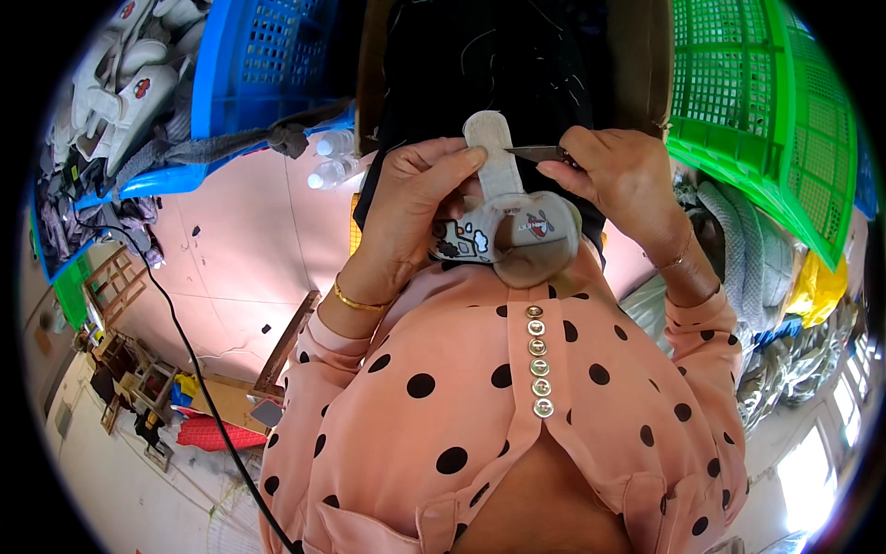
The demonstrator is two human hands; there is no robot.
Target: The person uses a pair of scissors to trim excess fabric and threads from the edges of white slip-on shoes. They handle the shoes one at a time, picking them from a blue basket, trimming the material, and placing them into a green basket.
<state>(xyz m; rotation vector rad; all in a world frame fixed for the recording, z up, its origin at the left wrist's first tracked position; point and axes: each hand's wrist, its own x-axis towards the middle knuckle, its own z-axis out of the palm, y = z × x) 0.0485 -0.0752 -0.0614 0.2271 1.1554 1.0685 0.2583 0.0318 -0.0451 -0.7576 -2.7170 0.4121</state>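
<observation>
My left hand [411,198] pinches a child's shoe upper [533,268] between thumb and fingers, in front of my body. The piece is whitish, with a cartoon print on its side and a small red and grey motif on the inner face. A pale strap [489,129] sticks up from it, away from me. In my right hand [628,180] is a small dark pointed blade [533,151], closed in the fingers. Its tip points left and lies at the strap's right edge; whether it touches cannot be made out. The fingers hide most of the handle.
A blue crate [208,102] stands at the far left, with whitish shoe pieces [138,92] beside it. Green crates [729,120] are on the right, near grey fabric pieces [738,240]. Clear bottles [332,172] are on the floor. A black cable [189,342] runs down the left.
</observation>
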